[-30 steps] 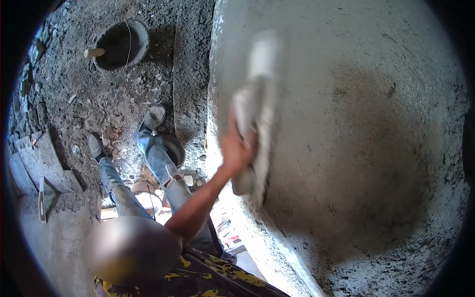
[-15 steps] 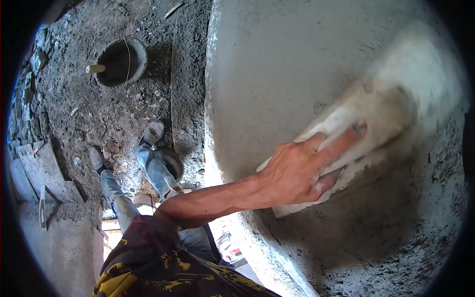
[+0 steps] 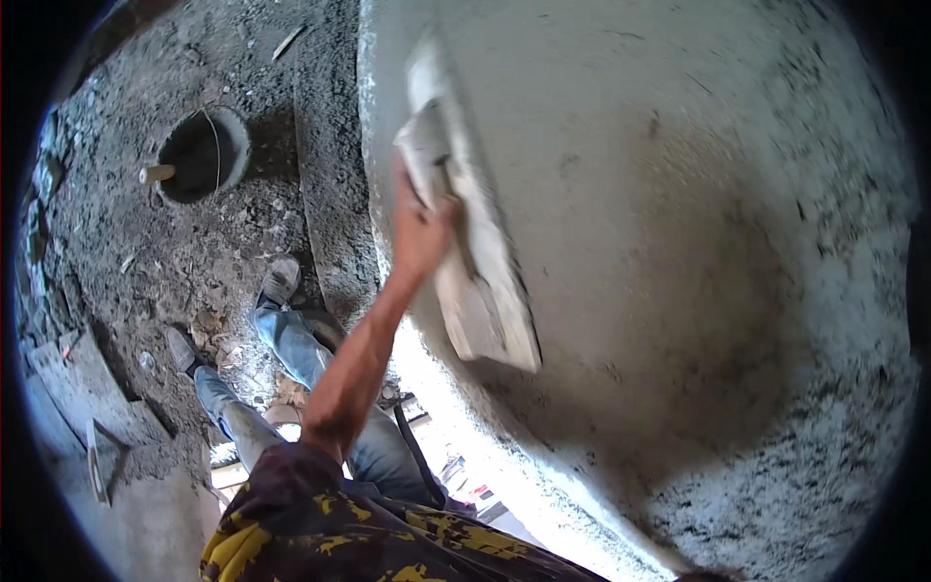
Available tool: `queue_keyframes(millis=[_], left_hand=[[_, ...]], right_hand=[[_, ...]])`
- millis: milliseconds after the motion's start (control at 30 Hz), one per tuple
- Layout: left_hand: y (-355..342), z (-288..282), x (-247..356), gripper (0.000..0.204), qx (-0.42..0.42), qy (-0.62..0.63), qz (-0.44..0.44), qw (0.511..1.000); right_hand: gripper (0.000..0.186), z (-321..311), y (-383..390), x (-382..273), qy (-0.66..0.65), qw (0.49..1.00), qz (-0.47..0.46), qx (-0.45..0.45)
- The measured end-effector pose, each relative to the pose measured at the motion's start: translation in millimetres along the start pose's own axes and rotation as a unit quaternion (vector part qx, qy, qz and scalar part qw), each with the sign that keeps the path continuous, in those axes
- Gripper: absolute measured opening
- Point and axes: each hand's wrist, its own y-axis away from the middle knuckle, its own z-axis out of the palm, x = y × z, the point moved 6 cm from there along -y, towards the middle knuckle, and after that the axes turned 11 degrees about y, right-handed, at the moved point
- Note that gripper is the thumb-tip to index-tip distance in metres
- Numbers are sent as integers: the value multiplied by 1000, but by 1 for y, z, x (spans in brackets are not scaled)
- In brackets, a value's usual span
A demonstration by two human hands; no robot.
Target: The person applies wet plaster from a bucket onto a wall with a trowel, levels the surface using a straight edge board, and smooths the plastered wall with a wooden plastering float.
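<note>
My left hand is closed around the handle of a pale, long plastering float, with my forearm reaching up from the lower left. The float stands steeply slanted near the left edge of a grey plastered surface. Its working face is turned away, so whether it touches the plaster cannot be made out. Some blur lies on its upper end and my fingers. To the right of the float, a darker brown patch spreads over the plaster. My right hand is out of view.
At the upper left, a bucket with a wire handle holds a tool with a wooden grip. Boards and a pale-handled tool lie at the far left. My legs and feet are on rough, rubble-strewn ground.
My left hand has swept the float from the right across to the plaster's left edge, turning it from a diagonal to nearly upright. The whole view has shifted slightly.
</note>
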Motion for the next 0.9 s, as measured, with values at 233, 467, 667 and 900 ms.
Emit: queue_keyframes(millis=[233,467,667,900], left_hand=[[177,108,72,72,-197,-168,180,949],[67,-45,-80,78,66,-141,86,984],[146,25,-43,84,18,-90,46,995],[238,69,-31,84,-85,-122,18,989]], right_hand=[[15,-4,2,-4,33,999,-30,-22],[15,-13,1,-13,29,999,4,-17],[22,-20,-21,-35,101,966,-236,26],[19,-24,-11,-43,57,984,-165,34]])
